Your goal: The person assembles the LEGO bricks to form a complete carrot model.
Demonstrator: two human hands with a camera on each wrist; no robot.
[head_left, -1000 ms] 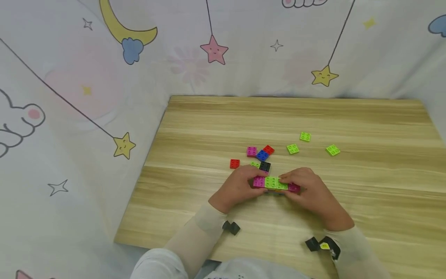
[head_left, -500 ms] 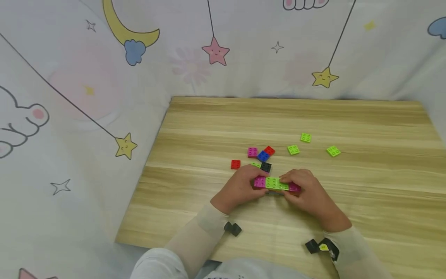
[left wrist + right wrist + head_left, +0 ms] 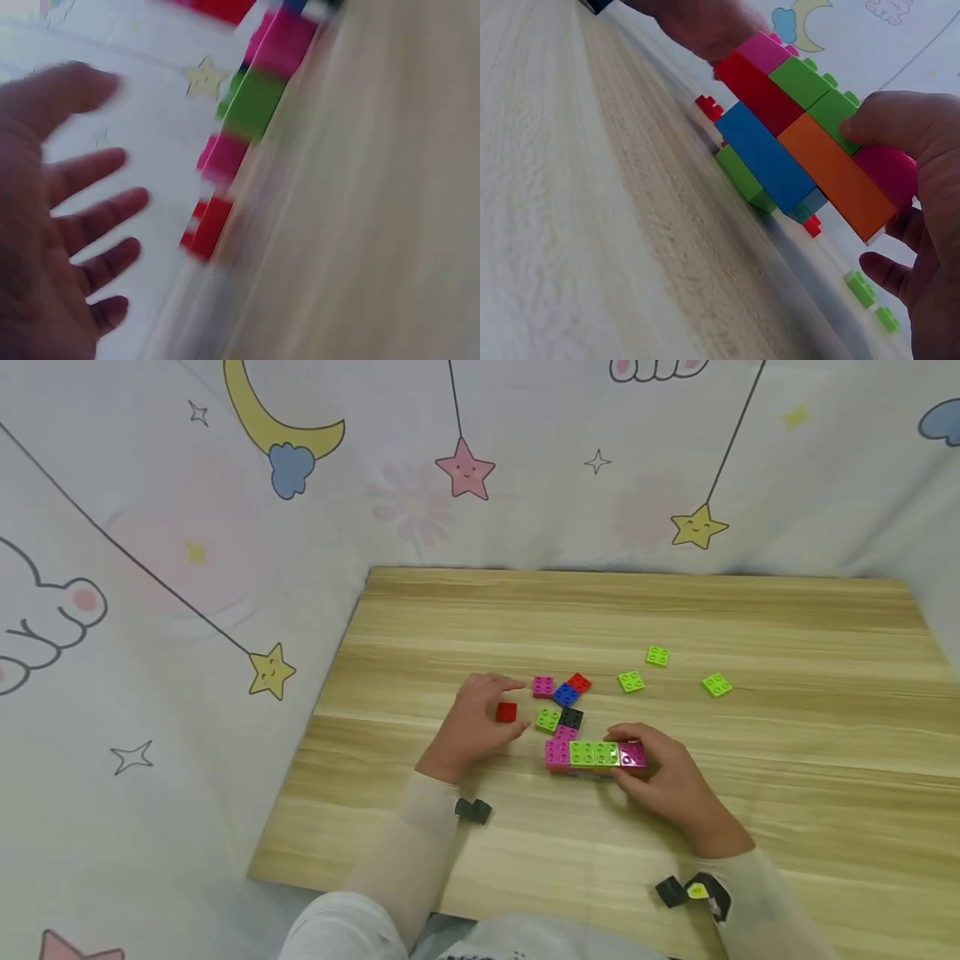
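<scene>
My right hand [image 3: 667, 777] grips the right end of a stacked toy-brick build [image 3: 582, 755], thumb and fingers on either side of its magenta end. The top row is magenta and lime. In the right wrist view, red and orange bricks [image 3: 836, 172] form the layer below, with a blue brick [image 3: 765, 154] lower still and a green one at the bottom. Off to the left, my left hand [image 3: 468, 727] is spread, thumb and fingers apart around a small red brick [image 3: 507, 712]. In the left wrist view its fingers hold nothing.
Beyond the build lie a lime brick [image 3: 548, 719], a black brick [image 3: 572, 718], a magenta brick [image 3: 543, 686], a blue brick [image 3: 566, 695] and another red one. Several lime bricks [image 3: 631, 682] sit farther right on the wooden table [image 3: 450, 618]. A patterned curtain [image 3: 540, 518] hangs behind.
My left hand has let go of the build's left end and moved left, spreading around the red brick. My right hand keeps its grip, and the build has hardly moved.
</scene>
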